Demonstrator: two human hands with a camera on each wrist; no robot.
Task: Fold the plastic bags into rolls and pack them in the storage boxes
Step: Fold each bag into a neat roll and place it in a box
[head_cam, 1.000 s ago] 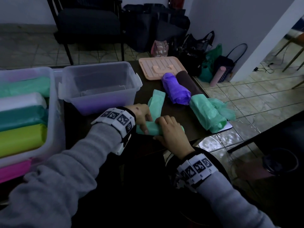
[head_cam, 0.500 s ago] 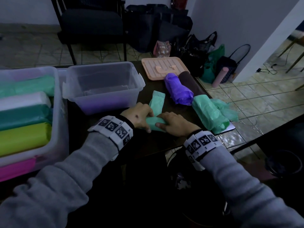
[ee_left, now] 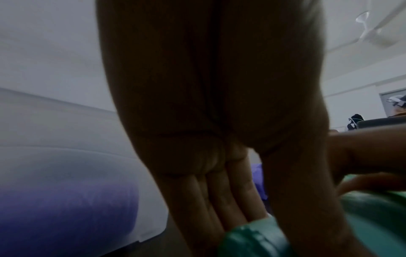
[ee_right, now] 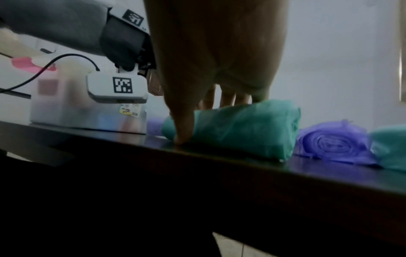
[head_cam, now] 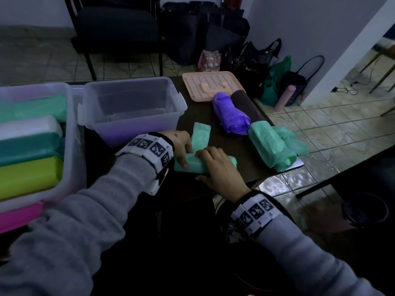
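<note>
A partly rolled mint-green plastic bag (head_cam: pixel 199 165) is seen lying near the front edge of the dark wooden table (head_cam: pixel 235 146), its unrolled flat tail (head_cam: pixel 201 135) stretching away toward the far side. The roll's left end is gripped by the left hand (head_cam: pixel 181 146), the thumb laid on the near face and the fingers curled over the top; in the left wrist view those fingers (ee_left: pixel 222 196) are shown pressed side by side, tips against the green plastic. The roll's middle and right part is covered by the right hand (head_cam: pixel 220 167), fingers curved over the top and close together, while the thumb (ee_right: pixel 182 125) is planted down the near side with its tip on the tabletop. Just behind the left hand, a clear plastic storage box (head_cam: pixel 130 107) is seen open, with something purple showing through its base. At the far left, a second clear storage box (head_cam: pixel 72 133) is packed with rolls in green, white, teal and yellow-green, a pink roll (head_cam: pixel 19 214) lying beside its near wall. Farther right on the table, a purple plastic bag roll (head_cam: pixel 232 116), a dark brown roll (head_cam: pixel 246 104) and a looser mint-green bag bundle (head_cam: pixel 273 146) are set beside one another, and a peach-coloured plastic lid (head_cam: pixel 210 85) is lying flat behind them.
</note>
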